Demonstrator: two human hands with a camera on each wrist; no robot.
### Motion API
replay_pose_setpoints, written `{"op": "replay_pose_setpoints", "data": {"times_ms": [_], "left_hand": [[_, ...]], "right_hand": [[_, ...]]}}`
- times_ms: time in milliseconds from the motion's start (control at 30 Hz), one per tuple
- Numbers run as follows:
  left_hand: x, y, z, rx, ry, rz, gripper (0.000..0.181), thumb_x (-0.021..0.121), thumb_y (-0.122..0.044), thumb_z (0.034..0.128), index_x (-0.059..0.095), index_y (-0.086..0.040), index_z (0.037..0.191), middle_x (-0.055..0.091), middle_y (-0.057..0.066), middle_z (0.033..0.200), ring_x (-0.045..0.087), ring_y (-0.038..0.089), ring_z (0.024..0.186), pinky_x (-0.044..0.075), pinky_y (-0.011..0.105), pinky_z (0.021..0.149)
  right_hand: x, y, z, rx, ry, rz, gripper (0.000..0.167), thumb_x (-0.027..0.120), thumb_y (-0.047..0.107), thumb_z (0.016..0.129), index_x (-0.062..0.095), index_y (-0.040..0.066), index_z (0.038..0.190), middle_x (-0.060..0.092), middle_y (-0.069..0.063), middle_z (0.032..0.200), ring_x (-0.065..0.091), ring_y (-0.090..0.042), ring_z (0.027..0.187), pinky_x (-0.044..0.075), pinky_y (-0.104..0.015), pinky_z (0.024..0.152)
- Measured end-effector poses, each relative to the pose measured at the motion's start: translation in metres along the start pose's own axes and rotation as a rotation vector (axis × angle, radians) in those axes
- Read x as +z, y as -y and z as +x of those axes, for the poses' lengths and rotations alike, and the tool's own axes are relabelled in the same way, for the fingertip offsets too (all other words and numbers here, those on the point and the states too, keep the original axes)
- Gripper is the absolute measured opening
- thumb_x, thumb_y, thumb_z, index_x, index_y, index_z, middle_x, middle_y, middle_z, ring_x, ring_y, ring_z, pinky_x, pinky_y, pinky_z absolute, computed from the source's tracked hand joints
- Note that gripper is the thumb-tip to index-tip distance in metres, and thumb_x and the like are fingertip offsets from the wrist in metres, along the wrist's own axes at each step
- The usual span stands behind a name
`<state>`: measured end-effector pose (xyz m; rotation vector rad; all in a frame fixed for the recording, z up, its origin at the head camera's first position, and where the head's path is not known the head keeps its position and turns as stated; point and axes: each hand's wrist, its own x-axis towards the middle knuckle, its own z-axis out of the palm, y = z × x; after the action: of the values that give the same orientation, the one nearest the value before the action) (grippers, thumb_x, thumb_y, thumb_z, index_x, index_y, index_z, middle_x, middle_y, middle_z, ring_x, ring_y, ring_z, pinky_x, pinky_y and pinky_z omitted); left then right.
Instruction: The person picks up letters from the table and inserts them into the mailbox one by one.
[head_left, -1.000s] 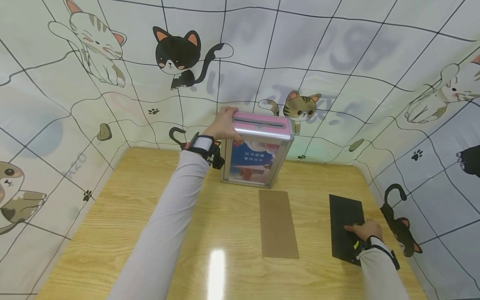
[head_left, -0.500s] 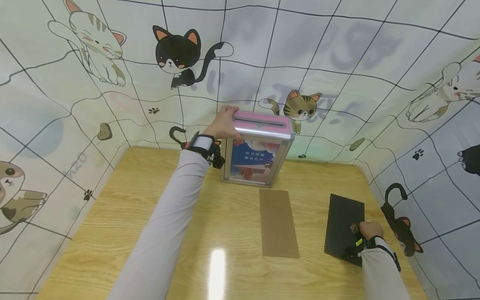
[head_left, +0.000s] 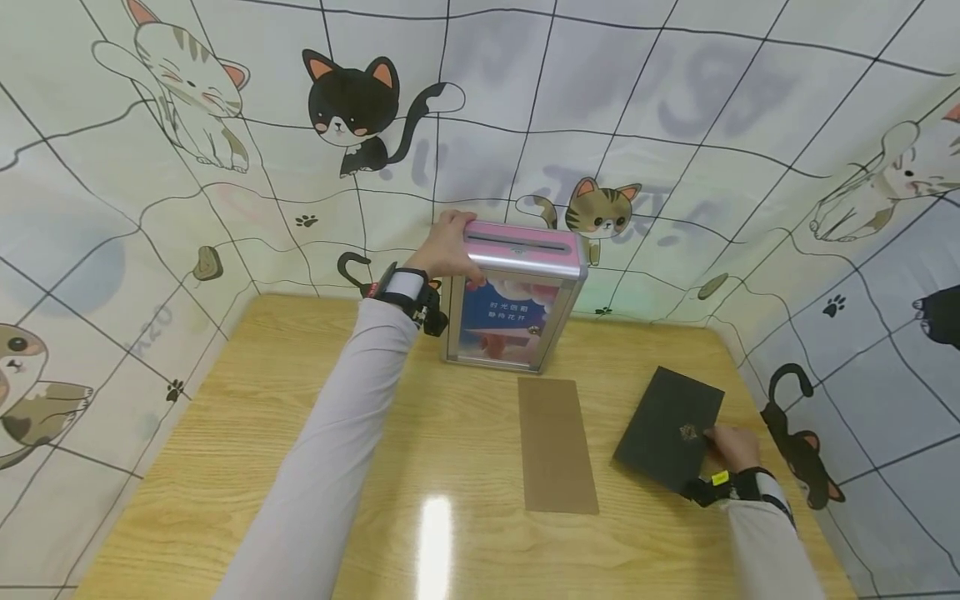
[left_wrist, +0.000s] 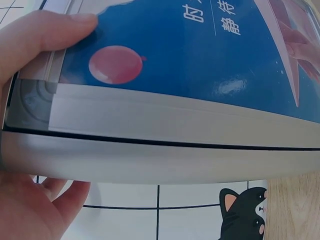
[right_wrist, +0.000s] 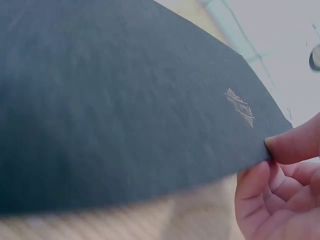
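Observation:
A silver-framed letter box (head_left: 504, 321) with a pink slotted top stands upright at the back of the table. My left hand (head_left: 447, 247) grips its upper left corner, and in the left wrist view the thumb (left_wrist: 52, 32) lies on the front panel while fingers curl behind. At the right, a flat black envelope (head_left: 670, 427) with a small gold emblem is raised at an angle. My right hand (head_left: 733, 447) pinches its right edge between thumb and fingers, as the right wrist view shows. A brown paper envelope (head_left: 557, 446) lies flat in front of the box.
The wooden table (head_left: 300, 400) runs up to a cat-printed cloth (head_left: 487, 100) that hangs behind it and along both sides. A bright reflection shines on the table's front middle.
My right hand has taken the black envelope by its right edge, lifted it and turned its far end rightward and near end leftward. My left hand stays on the letter box.

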<state>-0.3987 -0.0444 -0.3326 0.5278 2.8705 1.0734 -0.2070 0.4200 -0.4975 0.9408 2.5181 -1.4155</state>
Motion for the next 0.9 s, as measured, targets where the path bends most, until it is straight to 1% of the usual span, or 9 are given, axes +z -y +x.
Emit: {"op": "replay_pose_setpoints", "data": {"times_ms": [33, 67, 100, 200, 267, 500, 667, 767, 900], "left_hand": [[0.000, 0.000, 0.000, 0.001, 0.000, 0.003, 0.111, 0.084, -0.028, 0.0492, 0.025, -0.012, 0.142, 0.020, 0.012, 0.143, 0.030, 0.027, 0.124, 0.036, 0.040, 0.099], [0.000, 0.000, 0.000, 0.001, 0.000, 0.003, 0.111, 0.084, -0.028, 0.0491, 0.025, -0.012, 0.142, 0.020, 0.012, 0.144, 0.030, 0.027, 0.123, 0.036, 0.040, 0.099], [-0.001, 0.000, 0.000, 0.001, 0.000, 0.005, 0.111, 0.084, -0.028, 0.0491, 0.025, -0.012, 0.142, 0.020, 0.012, 0.144, 0.030, 0.027, 0.123, 0.036, 0.040, 0.099], [0.000, 0.001, 0.001, 0.005, -0.002, 0.008, 0.111, 0.084, -0.027, 0.0488, 0.026, -0.012, 0.142, 0.020, 0.012, 0.143, 0.031, 0.027, 0.122, 0.036, 0.040, 0.098], [0.000, 0.001, 0.000, 0.008, -0.003, 0.007, 0.111, 0.084, -0.027, 0.0484, 0.026, -0.012, 0.141, 0.021, 0.013, 0.143, 0.032, 0.027, 0.122, 0.037, 0.040, 0.098], [0.000, 0.000, -0.001, 0.003, -0.001, 0.004, 0.112, 0.084, -0.027, 0.0478, 0.025, -0.012, 0.142, 0.021, 0.012, 0.142, 0.032, 0.027, 0.120, 0.038, 0.039, 0.097], [0.000, 0.000, -0.001, -0.011, -0.002, -0.011, 0.112, 0.084, -0.027, 0.0471, 0.025, -0.014, 0.142, 0.020, 0.011, 0.143, 0.033, 0.027, 0.120, 0.039, 0.040, 0.095], [0.000, 0.000, -0.001, -0.012, -0.003, -0.008, 0.112, 0.084, -0.028, 0.0473, 0.025, -0.014, 0.142, 0.019, 0.011, 0.143, 0.032, 0.027, 0.120, 0.039, 0.040, 0.095], [0.000, 0.001, -0.001, -0.004, -0.002, -0.011, 0.111, 0.084, -0.028, 0.0483, 0.025, -0.013, 0.142, 0.019, 0.012, 0.143, 0.032, 0.028, 0.120, 0.038, 0.041, 0.095]], "right_hand": [[0.003, 0.003, -0.002, 0.014, 0.009, 0.053, 0.022, 0.044, 0.011, 0.083, 0.052, -0.010, 0.085, 0.051, -0.003, 0.066, 0.050, -0.013, 0.057, 0.047, -0.025, 0.052], [0.006, 0.007, -0.003, 0.029, 0.023, 0.111, 0.021, 0.045, 0.010, 0.083, 0.050, -0.010, 0.087, 0.050, -0.003, 0.067, 0.051, -0.013, 0.059, 0.048, -0.025, 0.053], [0.008, 0.010, -0.005, 0.033, 0.034, 0.150, 0.019, 0.045, 0.009, 0.084, 0.051, -0.009, 0.087, 0.049, -0.003, 0.069, 0.050, -0.013, 0.060, 0.048, -0.025, 0.054], [0.014, 0.017, -0.009, 0.011, 0.059, 0.196, 0.015, 0.045, 0.008, 0.085, 0.053, -0.005, 0.083, 0.048, -0.001, 0.068, 0.050, -0.011, 0.059, 0.048, -0.023, 0.055], [0.017, 0.020, -0.010, 0.002, 0.077, 0.255, 0.012, 0.046, 0.006, 0.085, 0.054, 0.000, 0.078, 0.048, 0.001, 0.067, 0.050, -0.009, 0.058, 0.048, -0.021, 0.055], [0.025, 0.027, -0.014, -0.058, 0.127, 0.304, 0.011, 0.048, 0.008, 0.087, 0.054, 0.008, 0.078, 0.049, 0.006, 0.067, 0.051, -0.005, 0.059, 0.049, -0.018, 0.056], [0.030, 0.040, -0.021, -0.086, 0.174, 0.370, 0.003, 0.049, 0.006, 0.087, 0.051, 0.005, 0.085, 0.051, 0.007, 0.066, 0.052, -0.003, 0.057, 0.049, -0.017, 0.056], [0.031, 0.049, -0.025, -0.098, 0.204, 0.405, 0.005, 0.050, 0.006, 0.087, 0.049, 0.001, 0.090, 0.051, 0.007, 0.066, 0.053, -0.003, 0.057, 0.049, -0.016, 0.056], [0.033, 0.058, -0.028, -0.126, 0.229, 0.441, 0.002, 0.049, 0.004, 0.088, 0.049, 0.003, 0.087, 0.051, 0.008, 0.067, 0.053, -0.003, 0.057, 0.049, -0.016, 0.056]]}}
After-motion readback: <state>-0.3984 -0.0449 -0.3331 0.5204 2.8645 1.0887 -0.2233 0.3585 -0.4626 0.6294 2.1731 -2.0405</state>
